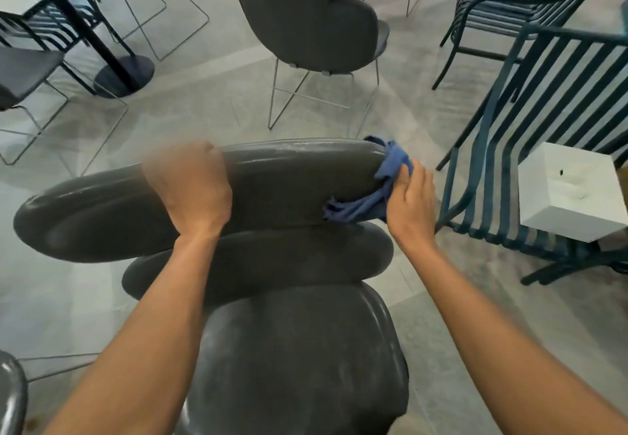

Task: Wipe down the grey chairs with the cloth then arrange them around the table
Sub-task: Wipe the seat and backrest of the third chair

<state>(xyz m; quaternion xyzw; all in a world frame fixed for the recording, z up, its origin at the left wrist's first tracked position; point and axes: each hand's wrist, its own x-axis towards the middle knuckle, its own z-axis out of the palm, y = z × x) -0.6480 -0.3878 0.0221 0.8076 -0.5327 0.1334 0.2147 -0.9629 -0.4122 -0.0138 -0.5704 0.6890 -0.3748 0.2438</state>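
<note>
Blue cloth [380, 189] against grey chair [278, 189] backrest

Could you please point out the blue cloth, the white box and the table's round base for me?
blue cloth [390, 176]: head view, on its bunched middle.
white box [571, 193]: head view, on its top face.
table base [124, 74]: head view, on the dark round foot.

At your three o'clock a white box [571, 193] sits on a teal slatted chair [530, 101]; another teal armchair [503, 6] at one

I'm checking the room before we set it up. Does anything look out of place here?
A white box sits on the seat of a green slatted chair to the right, an odd spot. The grey chair being wiped with the blue cloth looks intact.
</note>
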